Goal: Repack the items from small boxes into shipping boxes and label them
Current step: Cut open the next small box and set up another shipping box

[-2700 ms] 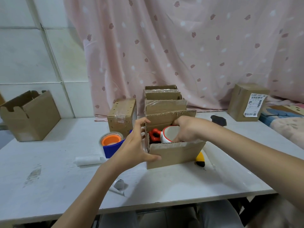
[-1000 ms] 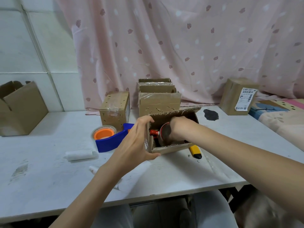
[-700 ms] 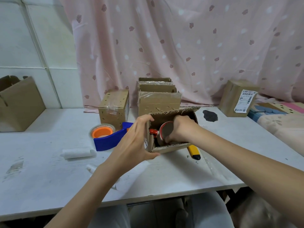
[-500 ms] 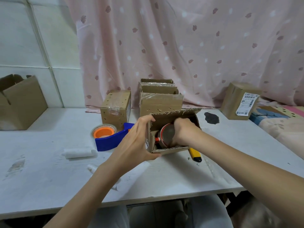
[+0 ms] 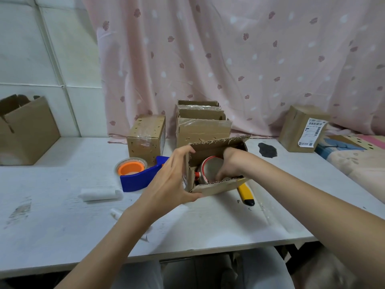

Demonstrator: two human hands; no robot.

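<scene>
A small cardboard box [image 5: 214,187] is tilted with its open top toward me, lifted off the white table [image 5: 62,205]. My left hand [image 5: 173,180] grips its left side, thumb under the lower edge, fingers over the top corner. My right hand [image 5: 231,165] reaches inside and its fingers curl round a white mug with a red rim and red handle [image 5: 208,168]. The mug lies on its side in the box, mouth facing me.
A blue tape dispenser with an orange roll [image 5: 137,174] sits left of the box. A yellow utility knife [image 5: 245,192] lies under its right end. Several taped boxes [image 5: 202,126] stand behind, an open box [image 5: 25,130] far left, a labelled box [image 5: 302,130] far right. Foam roll [image 5: 100,193] nearby.
The box has been tipped from upright onto its side, opening toward me. My right hand has gone deeper in and turned the mug so its mouth faces me.
</scene>
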